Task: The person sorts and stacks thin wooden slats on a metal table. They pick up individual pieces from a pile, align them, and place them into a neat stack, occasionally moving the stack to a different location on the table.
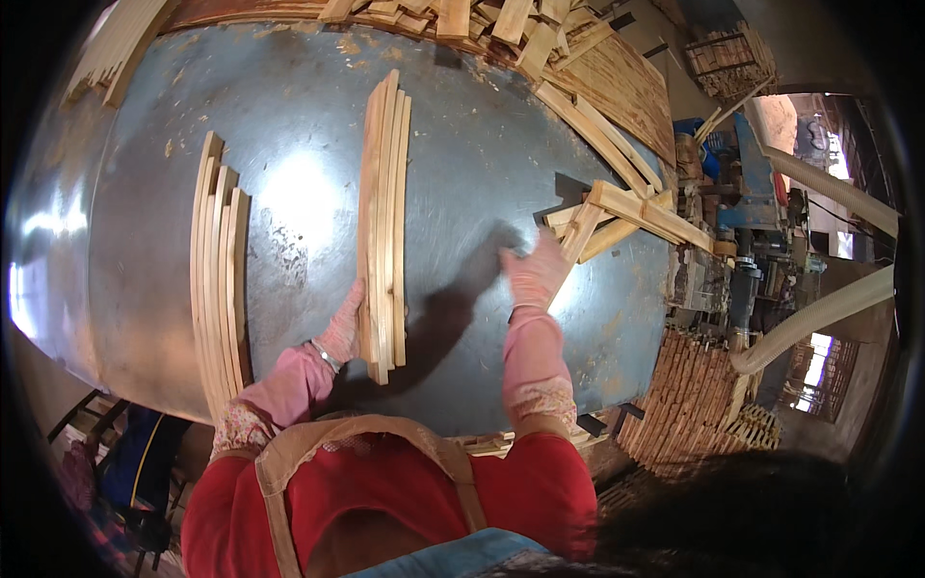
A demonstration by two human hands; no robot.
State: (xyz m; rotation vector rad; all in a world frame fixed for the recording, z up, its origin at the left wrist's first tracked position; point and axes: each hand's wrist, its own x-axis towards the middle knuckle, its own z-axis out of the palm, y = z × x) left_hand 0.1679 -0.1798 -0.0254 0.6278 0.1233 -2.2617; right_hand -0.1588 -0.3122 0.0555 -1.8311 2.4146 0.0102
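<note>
My left hand (342,328), in a pinkish glove, is at the lower left side of a bundle of long pale wooden strips (385,222). The thumb lies along the edge, and the bundle hides the other fingers. My right hand (535,275), gloved alike and slightly blurred, is over the near end of a slanting wooden strip (581,231). Its thumb stands apart from the fingers, and I see no firm grip. That strip leans in a crossed pile of wooden pieces (641,212) at the table's right.
Another row of strips (220,279) lies left on the shiny metal table (289,125). Loose wood pieces (482,19) cover the far edge. A blue machine (756,193) with pale hoses (819,313) stands right, above stacked wood (674,405). A person (145,462) is at lower left.
</note>
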